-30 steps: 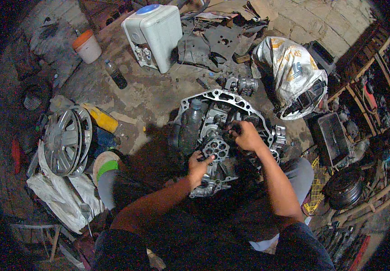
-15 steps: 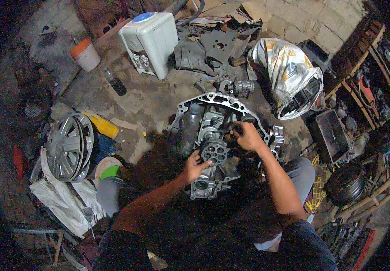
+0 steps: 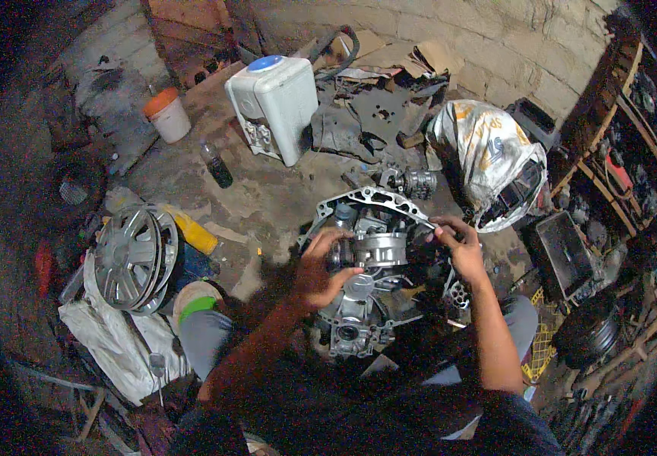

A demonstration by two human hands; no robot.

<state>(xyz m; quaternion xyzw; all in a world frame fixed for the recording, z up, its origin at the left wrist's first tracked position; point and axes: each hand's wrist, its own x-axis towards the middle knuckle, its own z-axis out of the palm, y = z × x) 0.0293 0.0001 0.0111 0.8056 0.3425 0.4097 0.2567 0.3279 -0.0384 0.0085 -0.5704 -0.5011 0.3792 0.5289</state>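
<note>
Between my knees stands a gearbox housing (image 3: 389,196), a grey metal casting whose bolt-hole rim arches at the far side. A shiny silver drum (image 3: 383,249) lies across its middle, side toward me. My left hand (image 3: 322,267) curves around the drum's left end, thumb below and fingers above, the fingertips partly hidden. At the right of the rim, my right hand (image 3: 461,249) closes its thumb and fingers on the housing edge. Below the drum is a cast metal piece (image 3: 349,332) with a round opening. A dark bottle (image 3: 343,215) shows partly behind my left fingers.
Silver wheel covers (image 3: 131,258) lie to the left on white sacking. Farther off are a white water dispenser (image 3: 279,114), a bucket with an orange lid (image 3: 167,114) and a bottle of dark liquid (image 3: 216,166). A filled white sack (image 3: 480,156) and a metal tray (image 3: 562,254) are at right.
My right hand has gone from inside the housing to its right rim. The drum now shows its smooth side where a holed face showed before. The whole view has shifted slightly.
</note>
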